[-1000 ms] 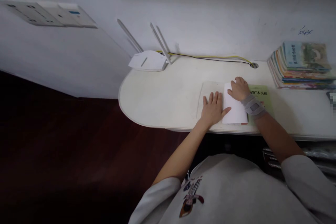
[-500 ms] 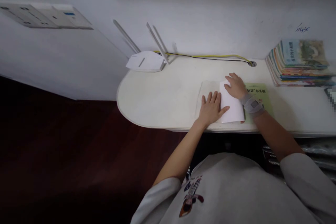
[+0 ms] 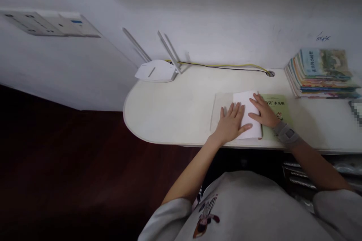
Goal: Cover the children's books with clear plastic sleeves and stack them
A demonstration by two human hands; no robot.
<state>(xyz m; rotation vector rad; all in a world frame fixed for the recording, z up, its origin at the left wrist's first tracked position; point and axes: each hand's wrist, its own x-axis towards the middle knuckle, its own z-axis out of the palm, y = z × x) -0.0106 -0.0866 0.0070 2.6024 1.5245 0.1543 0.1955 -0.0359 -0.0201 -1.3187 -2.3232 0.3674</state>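
Observation:
A green book (image 3: 273,99) lies on the white desk, with a white sheet or flap (image 3: 247,99) over its left part. A clear sheet (image 3: 219,101) extends to the left of the white one. My left hand (image 3: 230,122) lies with spread fingers across the clear sheet and the white one, its thumb on the white surface. My right hand (image 3: 263,111), with a grey band at the wrist, rests with its fingers apart on the right side of the white sheet, partly over the green cover. Neither hand grips anything.
On the desk (image 3: 164,116), a white router (image 3: 157,70) with raised antennas stands at the back left. Yellow and black cables (image 3: 226,66) run along the wall to a round hole (image 3: 270,73). Stacked books (image 3: 322,75) are at the back right, and a dark-edged object (image 3: 358,109) is at the far right.
My right hand has moved down and to the right over the white sheet, which now lies flatter. My left hand stays on the sheets. The view has tilted slightly.

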